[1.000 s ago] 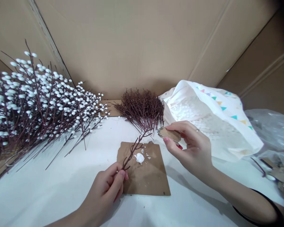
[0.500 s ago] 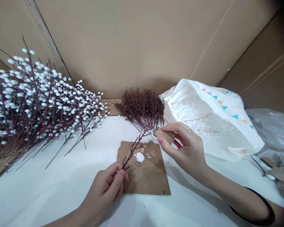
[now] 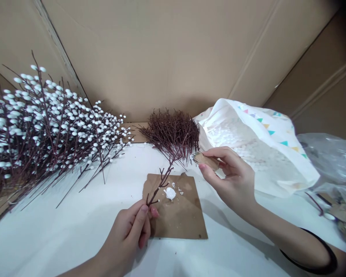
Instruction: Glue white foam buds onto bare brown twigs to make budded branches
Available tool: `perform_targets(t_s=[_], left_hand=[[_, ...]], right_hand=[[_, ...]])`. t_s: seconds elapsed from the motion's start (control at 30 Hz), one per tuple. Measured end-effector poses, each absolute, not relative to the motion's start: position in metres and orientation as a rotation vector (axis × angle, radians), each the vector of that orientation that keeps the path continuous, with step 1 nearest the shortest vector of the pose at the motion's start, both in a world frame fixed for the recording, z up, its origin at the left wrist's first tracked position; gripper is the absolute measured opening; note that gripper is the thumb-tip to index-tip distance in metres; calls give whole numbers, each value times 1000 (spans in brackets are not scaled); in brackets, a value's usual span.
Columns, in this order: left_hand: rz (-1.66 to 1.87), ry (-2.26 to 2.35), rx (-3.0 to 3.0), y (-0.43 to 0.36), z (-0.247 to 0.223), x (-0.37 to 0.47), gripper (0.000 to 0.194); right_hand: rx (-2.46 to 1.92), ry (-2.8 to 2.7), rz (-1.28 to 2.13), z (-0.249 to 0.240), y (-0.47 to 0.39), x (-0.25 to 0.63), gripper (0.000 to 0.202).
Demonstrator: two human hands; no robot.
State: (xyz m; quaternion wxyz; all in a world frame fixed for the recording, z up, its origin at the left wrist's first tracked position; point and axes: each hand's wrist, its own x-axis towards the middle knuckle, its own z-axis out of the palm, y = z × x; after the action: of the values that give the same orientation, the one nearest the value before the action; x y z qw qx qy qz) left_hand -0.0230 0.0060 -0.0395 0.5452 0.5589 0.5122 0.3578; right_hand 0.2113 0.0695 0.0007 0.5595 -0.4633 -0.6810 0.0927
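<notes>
My left hand (image 3: pixel 132 227) pinches a thin dark brown twig (image 3: pixel 160 183) by its lower end, and the twig slants up and right over a square of brown cardboard (image 3: pixel 181 221). A white glue-like blob (image 3: pixel 170 193) with smaller white specks lies on that cardboard. My right hand (image 3: pixel 230 173), to the right of the twig, grips a small cardboard piece (image 3: pixel 206 160) between thumb and fingers. White matter shows on the piece's left edge. The piece and the twig are apart.
Branches with white buds (image 3: pixel 54 119) fill the left side. Behind the cardboard square lies a pile of bare brown twigs (image 3: pixel 173 130). An open white bag (image 3: pixel 279 161) of white buds stands at right, beside clear plastic bags (image 3: pixel 331 157).
My right hand has moved slightly right with the cardboard piece, away from the twig. The twig in my left hand has turned a little, and its side shoots now spread differently.
</notes>
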Motion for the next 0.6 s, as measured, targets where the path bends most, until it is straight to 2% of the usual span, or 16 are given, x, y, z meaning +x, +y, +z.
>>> perform_targets(t_s=[0.6], left_hand=[[799,1187,1358,5,-43,-24,43]], right_hand=[[-1132,-1658,211,1,71,208,11]])
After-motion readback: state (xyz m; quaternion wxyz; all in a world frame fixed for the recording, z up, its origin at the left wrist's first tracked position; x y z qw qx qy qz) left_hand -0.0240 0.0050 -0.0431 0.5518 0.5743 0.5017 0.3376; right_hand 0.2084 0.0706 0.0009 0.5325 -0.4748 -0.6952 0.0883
